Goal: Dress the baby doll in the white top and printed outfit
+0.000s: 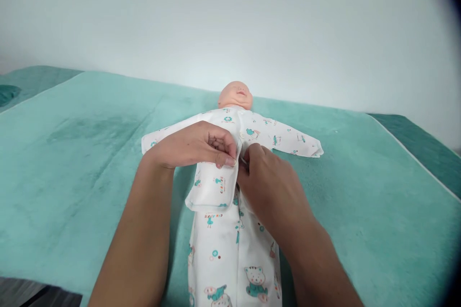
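A baby doll [236, 96] lies on its back, head at the far end, dressed in a white baby shirt [212, 192] with teal and orange animal prints. Matching printed pants [230, 254] cover its legs. My left hand [205, 146] pinches the edge of the shirt's front flap between thumb and fingers at the chest. Beside it, my right hand [270, 177] is curled at the front opening, its fingertips partly hidden by the cloth and the hand itself. Both sleeves stretch out sideways, and the doll's hands do not show.
A light green plush blanket [90, 168] lies under the doll, over a darker green cover [414, 139] seen at the sides. Behind stands a pale wall [216, 19]. At the lower left, dark wooden flooring [36, 292] shows past the edge.
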Motion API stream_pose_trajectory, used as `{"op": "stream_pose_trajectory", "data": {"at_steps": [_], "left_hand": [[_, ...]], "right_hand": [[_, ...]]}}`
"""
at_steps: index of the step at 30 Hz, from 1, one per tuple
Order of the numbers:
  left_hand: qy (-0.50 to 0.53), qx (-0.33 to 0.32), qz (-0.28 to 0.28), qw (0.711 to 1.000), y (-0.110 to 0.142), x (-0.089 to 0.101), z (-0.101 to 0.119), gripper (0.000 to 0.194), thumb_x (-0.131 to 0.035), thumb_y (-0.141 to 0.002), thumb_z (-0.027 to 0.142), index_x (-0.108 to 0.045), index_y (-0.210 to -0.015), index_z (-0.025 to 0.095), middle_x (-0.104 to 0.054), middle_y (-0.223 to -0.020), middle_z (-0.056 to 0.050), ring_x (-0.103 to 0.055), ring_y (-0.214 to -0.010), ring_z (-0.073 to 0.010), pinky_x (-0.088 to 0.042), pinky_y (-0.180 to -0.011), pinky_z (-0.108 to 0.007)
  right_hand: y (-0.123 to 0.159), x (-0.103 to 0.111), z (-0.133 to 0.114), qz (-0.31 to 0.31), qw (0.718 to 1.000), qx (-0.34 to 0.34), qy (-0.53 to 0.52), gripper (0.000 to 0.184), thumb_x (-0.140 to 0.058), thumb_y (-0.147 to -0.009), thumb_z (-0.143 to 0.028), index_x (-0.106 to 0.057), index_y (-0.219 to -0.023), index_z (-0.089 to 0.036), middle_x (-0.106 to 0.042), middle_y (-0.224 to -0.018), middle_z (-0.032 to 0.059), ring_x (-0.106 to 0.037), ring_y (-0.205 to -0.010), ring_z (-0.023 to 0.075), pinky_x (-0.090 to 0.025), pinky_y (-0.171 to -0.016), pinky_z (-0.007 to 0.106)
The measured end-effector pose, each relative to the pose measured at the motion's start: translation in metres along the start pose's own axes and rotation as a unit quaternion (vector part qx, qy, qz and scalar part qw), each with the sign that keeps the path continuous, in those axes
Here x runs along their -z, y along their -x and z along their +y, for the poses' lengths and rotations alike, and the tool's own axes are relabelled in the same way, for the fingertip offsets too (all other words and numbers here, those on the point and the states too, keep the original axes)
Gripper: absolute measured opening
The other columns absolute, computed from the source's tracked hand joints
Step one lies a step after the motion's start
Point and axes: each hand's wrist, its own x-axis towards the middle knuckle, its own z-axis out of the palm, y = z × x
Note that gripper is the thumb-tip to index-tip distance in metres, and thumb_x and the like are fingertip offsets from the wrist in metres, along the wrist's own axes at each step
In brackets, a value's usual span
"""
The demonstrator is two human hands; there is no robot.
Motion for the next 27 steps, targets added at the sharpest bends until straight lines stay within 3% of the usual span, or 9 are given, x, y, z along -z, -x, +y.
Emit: {"op": "stream_pose_trajectory", "data": {"at_steps": [4, 6, 8, 11, 15, 18, 23, 27], "left_hand": [[-0.004, 0.001, 0.003, 1.000, 0.001, 0.000, 0.000, 0.010, -0.072, -0.076, 0.030, -0.071, -0.080, 0.021, -0.069, -0.072, 0.000, -0.064, -0.069, -0.0136, -0.050, -0.064, -0.025], [-0.002, -0.001, 0.005, 1.000, 0.001, 0.000, 0.001, 0.010, -0.073, -0.076, 0.030, -0.071, -0.080, 0.021, -0.068, -0.070, 0.000, -0.064, -0.068, -0.0136, -0.050, -0.063, -0.025], [0.004, -0.001, -0.003, 1.000, 0.000, -0.001, 0.002, 0.010, -0.073, -0.076, 0.030, -0.070, -0.080, 0.021, -0.067, -0.066, 0.000, -0.064, -0.066, -0.0136, -0.049, -0.061, -0.025], [0.007, 0.007, -0.030, 1.000, -0.001, -0.004, 0.004, 0.011, -0.071, -0.078, 0.029, -0.070, -0.083, 0.020, -0.067, -0.062, 0.000, -0.064, -0.062, -0.0134, -0.043, -0.053, -0.022], [0.010, 0.022, -0.044, 0.999, -0.004, -0.007, 0.005, 0.011, -0.069, -0.078, 0.029, -0.068, -0.083, 0.019, -0.073, -0.074, -0.004, -0.067, -0.063, -0.0150, -0.031, -0.042, -0.021], [0.006, 0.028, -0.041, 0.999, -0.005, -0.008, 0.005, 0.010, -0.068, -0.079, 0.029, -0.067, -0.083, 0.019, -0.074, -0.078, -0.004, -0.068, -0.063, -0.0152, -0.031, -0.041, -0.021], [0.010, 0.027, -0.040, 0.999, -0.005, -0.010, 0.006, 0.011, -0.067, -0.080, 0.028, -0.065, -0.086, 0.019, -0.074, -0.077, -0.003, -0.069, -0.065, -0.0148, -0.031, -0.041, -0.019], [0.039, 0.021, -0.076, 0.996, -0.004, -0.013, 0.010, 0.010, -0.067, -0.081, 0.028, -0.064, -0.087, 0.020, -0.074, -0.080, -0.004, -0.070, -0.069, -0.0162, -0.034, -0.043, -0.019]], "right_hand": [[-0.004, 0.005, 0.013, 0.001, 0.996, 0.018, -0.083, 0.015, -0.047, -0.088, -0.026, -0.051, -0.074, -0.021, -0.062, -0.073, 0.0042, -0.048, -0.062, 0.0162, -0.026, -0.053, 0.030], [-0.009, 0.009, 0.025, -0.033, 0.985, 0.018, -0.166, 0.014, -0.050, -0.084, -0.025, -0.052, -0.071, -0.021, -0.061, -0.069, 0.0021, -0.048, -0.059, 0.0147, -0.030, -0.052, 0.028], [-0.015, 0.015, 0.037, -0.105, 0.956, 0.013, -0.272, 0.013, -0.051, -0.082, -0.024, -0.054, -0.070, -0.021, -0.059, -0.063, 0.0002, -0.049, -0.056, 0.0133, -0.034, -0.050, 0.027], [-0.023, 0.020, 0.052, -0.213, 0.887, 0.015, -0.410, 0.010, -0.051, -0.080, -0.022, -0.056, -0.071, -0.020, -0.058, -0.061, -0.0016, -0.052, -0.053, 0.0115, -0.040, -0.051, 0.025], [-0.029, 0.021, 0.059, -0.290, 0.839, 0.026, -0.460, 0.004, -0.052, -0.075, -0.017, -0.055, -0.073, -0.019, -0.059, -0.057, -0.0034, -0.051, -0.045, 0.0090, -0.035, -0.043, 0.021], [-0.030, 0.018, 0.059, -0.304, 0.825, 0.043, -0.474, 0.007, -0.051, -0.074, -0.013, -0.055, -0.074, -0.019, -0.057, -0.053, -0.0050, -0.048, -0.042, 0.0075, -0.033, -0.040, 0.019], [-0.031, 0.014, 0.061, -0.307, 0.802, 0.075, -0.507, 0.006, -0.055, -0.083, -0.020, -0.057, -0.077, -0.018, -0.057, -0.054, -0.0053, -0.043, -0.040, 0.0061, -0.034, -0.038, 0.018], [-0.031, 0.012, 0.062, -0.296, 0.801, 0.077, -0.514, 0.007, -0.056, -0.086, -0.022, -0.062, -0.084, -0.018, -0.056, -0.055, -0.0056, -0.042, -0.040, 0.0057, -0.035, -0.038, 0.017]]}}
